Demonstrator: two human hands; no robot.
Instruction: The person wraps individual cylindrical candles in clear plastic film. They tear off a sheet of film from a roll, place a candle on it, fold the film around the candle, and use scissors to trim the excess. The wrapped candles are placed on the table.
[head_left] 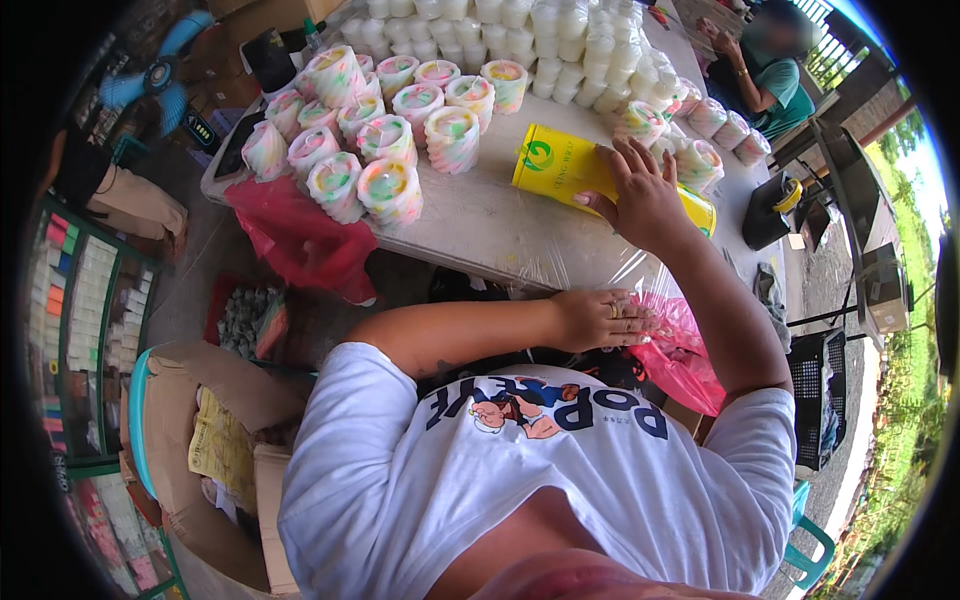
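Yellow tin (565, 165) lies on its side on the plastic-covered table (480, 225), the right hand (645, 195) spread flat upon it, fingers loose. Nearer, the left hand (600, 318) pinches a pink plastic bag (680, 350) at the table's edge, right of the swirled candles (385, 130).

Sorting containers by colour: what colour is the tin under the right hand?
Yellow tin with a green mark, under the right hand; head view.

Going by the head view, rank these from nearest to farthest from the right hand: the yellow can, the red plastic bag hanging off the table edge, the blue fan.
1. Yellow can: lying on the table, directly under the right hand.
2. Red plastic bag: well to the left, draped over the table's near edge.
3. Blue fan: farthest, up in the far left corner beyond the table.
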